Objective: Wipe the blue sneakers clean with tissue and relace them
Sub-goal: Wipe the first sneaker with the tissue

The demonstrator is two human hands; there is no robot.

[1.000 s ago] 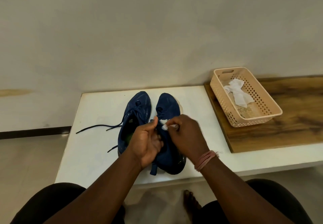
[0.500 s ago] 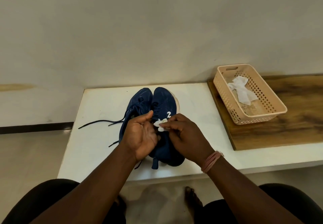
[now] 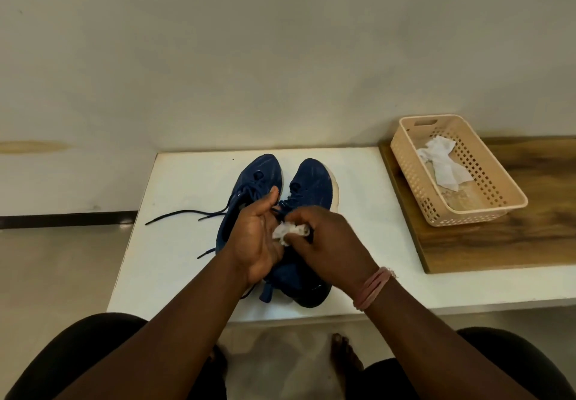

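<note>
Two dark-blue mesh sneakers (image 3: 265,212) side by side on white tabletop (image 3: 174,262) — right hand (image 3: 327,240) pinching crumpled white tissue (image 3: 288,233) (over right shoe), left hand (image 3: 255,237) curled around its collar.

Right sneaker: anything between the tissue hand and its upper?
Nothing visible. The right hand pinches the tissue wad directly over the right sneaker, by its laces. The left hand is alongside, not in between. Actual contact is hidden by the hands.
</note>
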